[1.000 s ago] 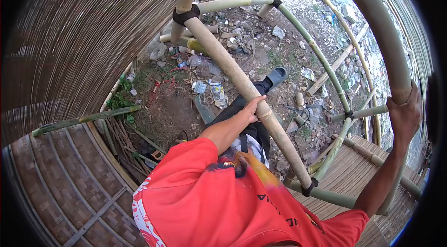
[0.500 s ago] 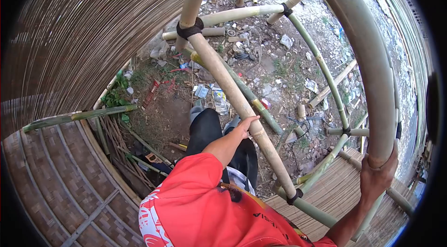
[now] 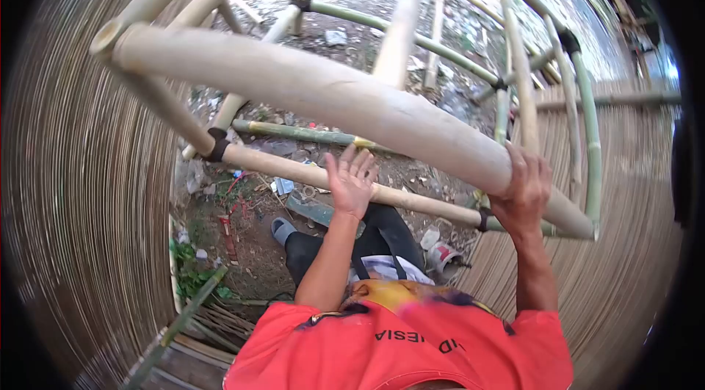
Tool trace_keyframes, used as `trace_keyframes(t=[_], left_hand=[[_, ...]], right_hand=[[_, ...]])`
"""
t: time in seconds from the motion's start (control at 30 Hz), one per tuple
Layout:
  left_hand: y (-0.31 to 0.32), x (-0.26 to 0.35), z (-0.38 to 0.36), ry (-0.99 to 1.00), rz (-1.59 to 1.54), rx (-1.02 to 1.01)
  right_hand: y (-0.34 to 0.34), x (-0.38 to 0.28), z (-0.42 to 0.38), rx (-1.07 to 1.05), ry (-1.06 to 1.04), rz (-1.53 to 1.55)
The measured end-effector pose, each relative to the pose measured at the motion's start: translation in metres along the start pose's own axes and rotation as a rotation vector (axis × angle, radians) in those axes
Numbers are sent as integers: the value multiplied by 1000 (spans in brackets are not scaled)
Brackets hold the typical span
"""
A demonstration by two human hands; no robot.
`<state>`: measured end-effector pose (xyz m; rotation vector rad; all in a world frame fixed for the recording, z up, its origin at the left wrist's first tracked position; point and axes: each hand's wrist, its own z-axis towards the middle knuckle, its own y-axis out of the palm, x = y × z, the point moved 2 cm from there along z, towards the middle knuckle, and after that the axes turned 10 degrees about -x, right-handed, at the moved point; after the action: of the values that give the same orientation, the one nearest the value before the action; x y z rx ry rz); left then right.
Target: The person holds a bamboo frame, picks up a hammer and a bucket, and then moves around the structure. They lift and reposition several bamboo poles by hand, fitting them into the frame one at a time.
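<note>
A bamboo frame stands before me, its poles bound with black lashings. My right hand is wrapped round the thick, pale top pole near its right end. My left hand is open, fingers spread and palm turned up, at the lower pale pole; whether it touches that pole I cannot tell. Behind the lower pole lies a green bamboo pole. A black lashing binds the joint at the frame's left.
Woven bamboo walls rise at the left and right. Littered ground holds a white-and-red bucket near my legs, a red strip and plants. A green pole slants at the lower left.
My view has swung round, and the thick top pole now crosses in front of me. My left hand has come off the pole and opened. My right hand still holds on.
</note>
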<state>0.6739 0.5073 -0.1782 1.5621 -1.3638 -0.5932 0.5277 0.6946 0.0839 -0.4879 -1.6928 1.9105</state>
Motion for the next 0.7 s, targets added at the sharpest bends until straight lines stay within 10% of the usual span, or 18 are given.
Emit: trace_keyframes(t=[0.27,0.7], left_hand=[[104,47,-73,-92,-282,-382],[27,45,-104,-103,-189,-145]], right_hand=[[45,-46,-90,-13,147,75],[101,-96,-148,-168,317,154]])
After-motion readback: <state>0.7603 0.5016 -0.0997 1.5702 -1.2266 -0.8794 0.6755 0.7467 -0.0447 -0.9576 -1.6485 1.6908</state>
